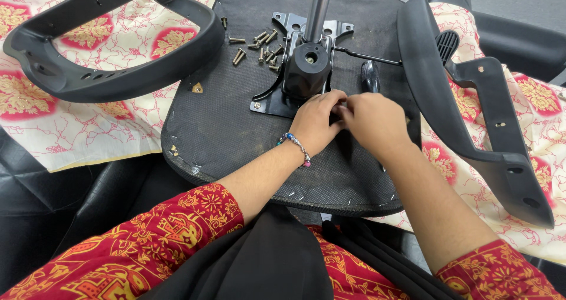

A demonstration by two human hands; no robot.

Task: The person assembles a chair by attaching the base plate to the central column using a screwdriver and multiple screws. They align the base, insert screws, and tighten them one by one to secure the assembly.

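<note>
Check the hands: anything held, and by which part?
Cannot tell. Left hand and right hand meet at the near edge of the black mechanism plate on the seat underside; fingertips are hidden.

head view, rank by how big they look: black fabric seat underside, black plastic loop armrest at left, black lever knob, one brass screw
1. black fabric seat underside
2. black plastic loop armrest
3. black lever knob
4. brass screw

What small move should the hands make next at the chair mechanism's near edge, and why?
Probably the right hand should reach for one bolt from the loose pile. Both hands, left hand too, are bunched at the metal plate's near edge on the upturned seat, and whether either holds a bolt cannot be seen.
</note>
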